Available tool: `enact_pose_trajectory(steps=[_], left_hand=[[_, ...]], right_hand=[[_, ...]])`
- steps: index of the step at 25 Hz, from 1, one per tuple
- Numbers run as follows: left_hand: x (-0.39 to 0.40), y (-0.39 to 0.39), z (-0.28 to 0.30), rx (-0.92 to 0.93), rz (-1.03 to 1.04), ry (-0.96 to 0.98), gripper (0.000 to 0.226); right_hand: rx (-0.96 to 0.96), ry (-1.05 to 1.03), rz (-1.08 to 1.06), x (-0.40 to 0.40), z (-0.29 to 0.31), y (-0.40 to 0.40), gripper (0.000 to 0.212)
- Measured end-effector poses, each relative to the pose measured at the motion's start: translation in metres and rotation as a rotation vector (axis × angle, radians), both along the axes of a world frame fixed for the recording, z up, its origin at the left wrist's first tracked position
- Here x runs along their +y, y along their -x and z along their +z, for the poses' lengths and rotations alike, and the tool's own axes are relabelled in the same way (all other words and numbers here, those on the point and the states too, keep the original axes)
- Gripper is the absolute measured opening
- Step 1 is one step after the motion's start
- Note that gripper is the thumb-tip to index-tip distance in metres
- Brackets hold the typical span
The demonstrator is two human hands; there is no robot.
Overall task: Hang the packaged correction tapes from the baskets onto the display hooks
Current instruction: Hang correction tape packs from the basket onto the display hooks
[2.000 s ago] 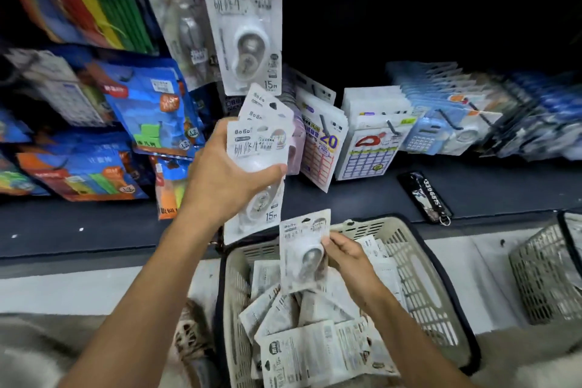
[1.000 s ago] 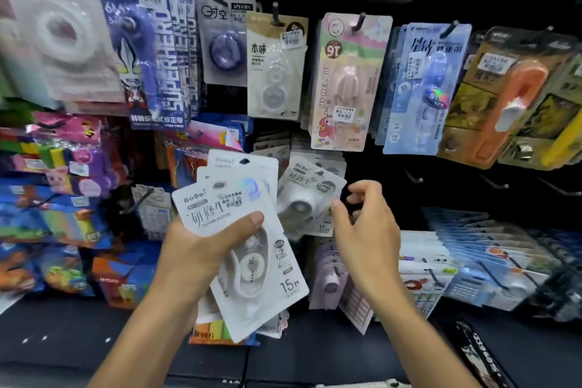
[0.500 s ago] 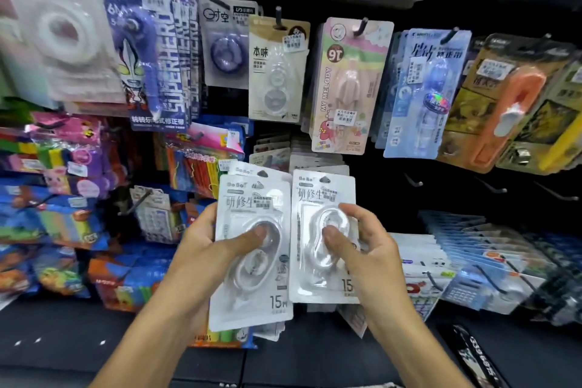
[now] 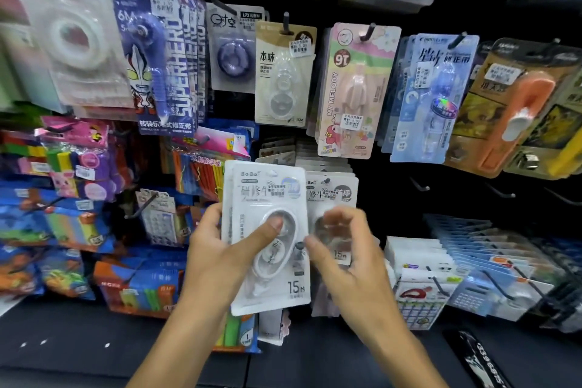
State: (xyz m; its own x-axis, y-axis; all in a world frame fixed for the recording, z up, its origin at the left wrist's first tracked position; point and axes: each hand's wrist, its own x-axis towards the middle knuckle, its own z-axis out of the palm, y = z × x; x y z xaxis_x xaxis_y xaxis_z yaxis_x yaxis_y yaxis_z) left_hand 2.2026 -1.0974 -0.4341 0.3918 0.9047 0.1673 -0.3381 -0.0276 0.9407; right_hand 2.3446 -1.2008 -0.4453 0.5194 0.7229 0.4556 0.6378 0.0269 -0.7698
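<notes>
At centre frame the left hand [image 4: 217, 249] gripped a small stack of correction tape packs [image 4: 267, 230], thumb on the blister, while the blurred right hand [image 4: 349, 249], loosely spread, touched another pack [image 4: 333, 195]; they looked light, stiff-carded, slick, best held by the card edges.

Even overhead shop light falls bright on the hanging packages, while the black backboard [image 4: 393, 186] behind them stays dark and the shelf at 6 o'clock sits dim. Soft glare sheens the clear blisters toward 12 o'clock. The right hand [image 4: 349, 258] smears with motion blur, and packs at 9 and 3 o'clock bow outward, soft and stretched.
</notes>
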Motion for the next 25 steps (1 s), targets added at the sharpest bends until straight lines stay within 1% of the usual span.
enact_pose_trajectory(steps=[1, 2, 3, 4, 5, 7, 8, 9, 10, 11, 13, 14, 15, 17, 18, 19, 21, 23, 25], left_hand=[[-0.003, -0.004, -0.002, 0.013, -0.023, -0.003, 0.063], [-0.006, -0.007, -0.003, 0.021, -0.037, 0.001, 0.060], [-0.007, -0.007, -0.003, 0.019, -0.029, 0.007, 0.056], [-0.006, -0.004, -0.003, 0.006, 0.003, 0.015, 0.051], [-0.003, 0.001, -0.002, -0.016, 0.041, 0.028, 0.047], [0.003, 0.012, 0.002, -0.062, 0.083, 0.035, 0.048], [0.005, 0.015, 0.003, -0.071, 0.086, 0.013, 0.051], [0.006, 0.016, 0.004, -0.067, 0.084, -0.018, 0.053], [0.005, 0.014, 0.004, -0.051, 0.088, -0.042, 0.054], [0.002, 0.012, 0.003, -0.033, 0.086, -0.058, 0.054], [-0.004, 0.006, 0.000, -0.005, 0.058, -0.077, 0.050], [-0.006, 0.004, -0.001, 0.005, 0.037, -0.076, 0.047], [-0.007, 0.002, -0.003, 0.002, 0.007, -0.061, 0.046], [-0.010, -0.003, -0.002, -0.038, -0.062, -0.023, 0.050], [-0.013, -0.006, -0.002, -0.033, -0.068, -0.042, 0.053], [-0.017, -0.011, -0.003, -0.002, -0.059, -0.086, 0.056], [-0.024, -0.022, -0.003, 0.030, -0.079, -0.125, 0.056], [-0.031, -0.035, -0.006, 0.001, -0.169, -0.082, 0.046], [-0.036, -0.049, -0.007, -0.052, -0.248, -0.003, 0.035]], right_hand=[[0.094, 0.025, 0.096, 0.000, -0.002, 0.006, 0.052], [0.145, 0.035, 0.145, 0.004, -0.005, 0.008, 0.058], [0.156, 0.011, 0.153, 0.007, -0.007, 0.006, 0.056], [0.123, -0.018, 0.114, 0.010, -0.009, 0.000, 0.047], [-0.003, 0.010, 0.048, 0.012, -0.012, -0.007, 0.041], [-0.469, 0.255, -0.028, 0.017, -0.021, -0.023, 0.050], [-0.624, 0.391, -0.041, 0.020, -0.025, -0.031, 0.053], [-0.676, 0.484, -0.054, 0.026, -0.026, -0.038, 0.055], [-0.682, 0.511, -0.064, 0.032, -0.022, -0.040, 0.055], [-0.659, 0.483, -0.061, 0.036, -0.016, -0.039, 0.055], [-0.585, 0.350, -0.069, 0.037, -0.006, -0.031, 0.049], [-0.491, 0.236, -0.064, 0.031, -0.005, -0.025, 0.045], [-0.313, 0.094, -0.024, 0.021, -0.005, -0.016, 0.041], [0.184, -0.130, 0.166, 0.000, -0.008, -0.001, 0.034], [0.373, -0.181, 0.265, -0.010, -0.010, 0.003, 0.036], [0.478, -0.199, 0.329, -0.018, -0.012, 0.004, 0.041], [0.523, -0.160, 0.362, -0.028, -0.013, 0.001, 0.047], [0.552, -0.160, 0.326, -0.035, -0.015, -0.007, 0.044], [0.679, -0.223, 0.291, -0.044, -0.016, -0.022, 0.041]])
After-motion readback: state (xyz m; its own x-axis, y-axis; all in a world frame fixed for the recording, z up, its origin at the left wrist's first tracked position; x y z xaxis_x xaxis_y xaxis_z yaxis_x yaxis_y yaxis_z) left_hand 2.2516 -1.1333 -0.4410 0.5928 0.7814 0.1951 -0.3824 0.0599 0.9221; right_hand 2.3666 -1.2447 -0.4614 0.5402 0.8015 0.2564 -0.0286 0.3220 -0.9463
